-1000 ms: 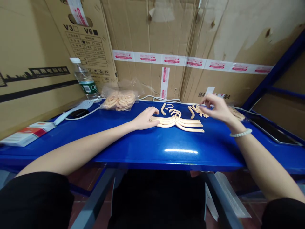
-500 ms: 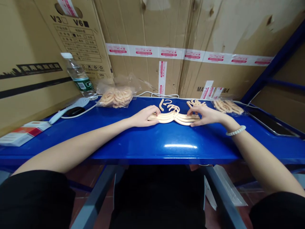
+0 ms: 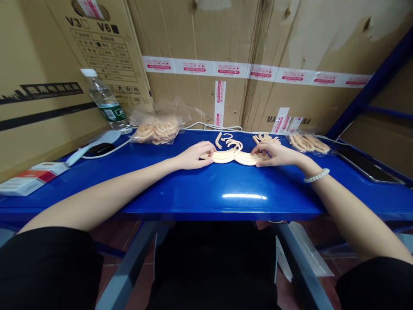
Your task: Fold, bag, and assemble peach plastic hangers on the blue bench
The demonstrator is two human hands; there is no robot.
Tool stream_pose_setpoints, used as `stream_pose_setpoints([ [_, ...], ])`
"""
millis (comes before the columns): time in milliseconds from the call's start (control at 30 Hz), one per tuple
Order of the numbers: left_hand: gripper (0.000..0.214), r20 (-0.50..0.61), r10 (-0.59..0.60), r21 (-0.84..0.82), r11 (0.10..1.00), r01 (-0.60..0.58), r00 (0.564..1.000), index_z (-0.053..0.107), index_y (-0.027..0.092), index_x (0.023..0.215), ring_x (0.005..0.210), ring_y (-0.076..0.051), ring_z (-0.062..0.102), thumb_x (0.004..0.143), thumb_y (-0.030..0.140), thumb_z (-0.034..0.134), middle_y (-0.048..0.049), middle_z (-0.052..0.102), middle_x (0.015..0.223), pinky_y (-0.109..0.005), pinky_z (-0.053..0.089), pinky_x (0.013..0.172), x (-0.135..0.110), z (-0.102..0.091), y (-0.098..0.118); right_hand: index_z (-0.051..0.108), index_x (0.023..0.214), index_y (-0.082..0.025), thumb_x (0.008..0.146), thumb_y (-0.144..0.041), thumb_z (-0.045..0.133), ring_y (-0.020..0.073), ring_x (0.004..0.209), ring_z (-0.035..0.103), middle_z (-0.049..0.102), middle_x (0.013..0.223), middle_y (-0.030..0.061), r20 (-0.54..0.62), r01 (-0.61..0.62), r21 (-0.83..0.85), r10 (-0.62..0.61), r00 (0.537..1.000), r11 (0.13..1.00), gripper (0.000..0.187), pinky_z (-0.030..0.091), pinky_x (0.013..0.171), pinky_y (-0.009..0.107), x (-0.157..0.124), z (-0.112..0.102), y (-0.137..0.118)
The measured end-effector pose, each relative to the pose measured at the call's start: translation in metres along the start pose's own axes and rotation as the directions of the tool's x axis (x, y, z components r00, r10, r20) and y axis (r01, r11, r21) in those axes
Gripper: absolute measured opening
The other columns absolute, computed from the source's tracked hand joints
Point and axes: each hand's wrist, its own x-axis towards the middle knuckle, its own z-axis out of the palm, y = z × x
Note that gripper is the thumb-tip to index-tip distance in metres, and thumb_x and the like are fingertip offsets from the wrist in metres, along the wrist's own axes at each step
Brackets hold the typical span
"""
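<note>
Two bundles of pale, wood-coloured curved strips lie end to end on the blue table (image 3: 180, 193), meeting in the middle. My left hand (image 3: 196, 156) has its thumb and fingers closed around the outer end of the left curved strips (image 3: 223, 156). At the opposite side, my right hand (image 3: 274, 154) grips the outer end of the right curved strips (image 3: 247, 159). Just behind the meeting point sit several small curled pieces (image 3: 235, 144), and two loose bent pieces (image 3: 219, 140) lie a little further back. My fingers hide both outer ends.
Behind my right hand is a pile of short pale pieces (image 3: 266, 138). Clear bags of similar pieces lie at left (image 3: 156, 129) and right (image 3: 309, 143). A water bottle (image 3: 108, 105), hairbrush (image 3: 93, 146), carton (image 3: 34, 177), phone-like dark slab (image 3: 368, 165) and white cable (image 3: 222, 128) surround them. Cardboard (image 3: 193, 38) stands behind.
Both hands stay at the outer ends of the strips. My right hand has shifted slightly to the left, and the whole view has moved a little.
</note>
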Motion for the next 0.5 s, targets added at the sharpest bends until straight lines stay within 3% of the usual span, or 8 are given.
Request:
stream_pose_setpoints([
  [333,0.017,-0.048,-0.038,0.024,0.999,0.039,0.998,0.055,0.021,0.091,0.106,-0.026,0.065,0.087,0.037,0.06,-0.0094,0.07,0.113,-0.041,0.05,0.096,-0.001,0.001,-0.003,0.073,0.117,-0.016,0.078,-0.063,0.075,0.027,0.093,0.062,0.068,0.107,0.0131,-0.024,0.013,0.018,-0.013,1.0,1.0,0.06,0.048,0.077,0.037,0.003,0.0,0.005],
  [500,0.021,-0.159,-0.119,0.031,0.992,0.126,0.98,0.058,0.021,0.097,0.108,-0.027,0.065,0.086,0.039,0.058,-0.0093,0.071,0.111,-0.044,0.05,0.098,0.0,0.0,-0.004,0.074,0.116,-0.02,0.071,-0.065,0.081,0.027,0.094,0.063,0.07,0.111,0.0117,-0.035,0.005,0.069,-0.002,0.999,0.998,0.064,0.05,0.078,0.038,-0.004,-0.01,0.012],
])
